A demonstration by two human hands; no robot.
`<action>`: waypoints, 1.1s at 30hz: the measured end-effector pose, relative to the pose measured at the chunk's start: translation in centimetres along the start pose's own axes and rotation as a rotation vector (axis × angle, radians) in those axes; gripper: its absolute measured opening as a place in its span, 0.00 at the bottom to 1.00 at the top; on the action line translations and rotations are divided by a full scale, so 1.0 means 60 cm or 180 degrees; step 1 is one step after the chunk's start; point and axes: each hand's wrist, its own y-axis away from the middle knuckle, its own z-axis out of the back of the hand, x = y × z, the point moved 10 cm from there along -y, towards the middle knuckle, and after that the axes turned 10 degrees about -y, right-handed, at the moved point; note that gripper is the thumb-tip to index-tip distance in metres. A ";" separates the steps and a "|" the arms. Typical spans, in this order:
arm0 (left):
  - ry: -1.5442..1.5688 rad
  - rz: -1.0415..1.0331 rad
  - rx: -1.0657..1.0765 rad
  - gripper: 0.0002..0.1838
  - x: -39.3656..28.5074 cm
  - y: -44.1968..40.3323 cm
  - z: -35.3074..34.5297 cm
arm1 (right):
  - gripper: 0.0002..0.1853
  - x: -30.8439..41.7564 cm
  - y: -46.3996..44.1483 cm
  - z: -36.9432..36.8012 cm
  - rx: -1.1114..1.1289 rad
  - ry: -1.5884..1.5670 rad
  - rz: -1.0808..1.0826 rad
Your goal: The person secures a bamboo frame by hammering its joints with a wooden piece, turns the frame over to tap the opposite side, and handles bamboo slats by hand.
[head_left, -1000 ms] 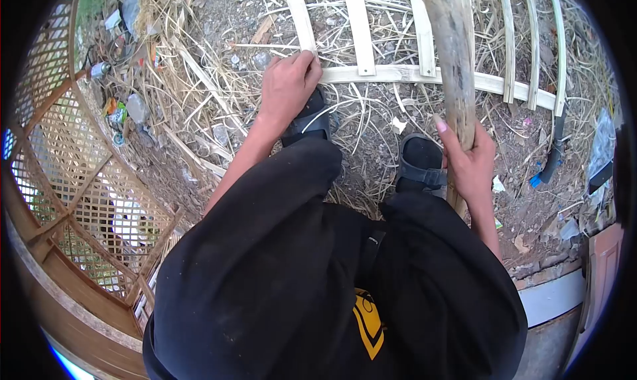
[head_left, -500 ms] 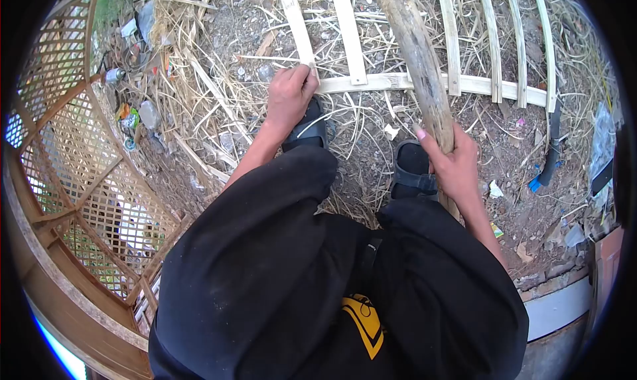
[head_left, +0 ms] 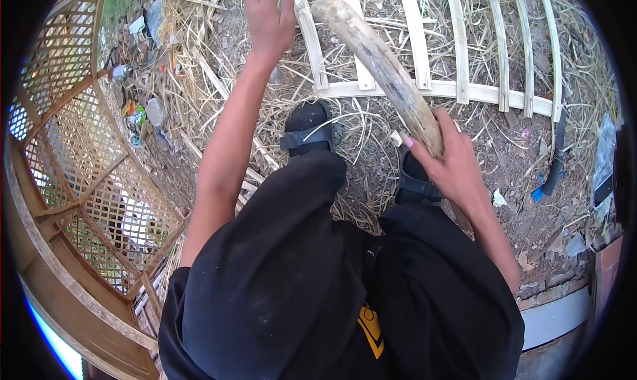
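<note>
From where I stand, the right hand (head_left: 452, 159), this side of the crosspiece (head_left: 478, 92), grips a thick stick (head_left: 378, 65) slanting over it; the left hand (head_left: 269, 23), unclenched, is beyond it, beside the leftmost slat (head_left: 312, 45). Best keep fingers clear of the stick.

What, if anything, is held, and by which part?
Right hand: the thick wooden stick, gripped toward its end nearer the body. Left hand: cannot tell; its fingertips reach the picture's edge.
</note>
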 end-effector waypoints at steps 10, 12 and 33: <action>-0.1014 -0.0508 0.1693 0.33 0.027 0.035 -0.165 | 0.29 -0.009 0.011 -0.018 0.0341 0.0602 0.0457; -0.0261 0.0007 0.1577 0.35 0.031 0.021 -0.156 | 0.33 0.013 0.005 -0.015 0.0281 0.0664 0.0549; -0.0401 0.0305 0.1470 0.37 0.042 0.029 -0.146 | 0.40 0.054 0.006 -0.036 0.0570 0.0102 -0.0220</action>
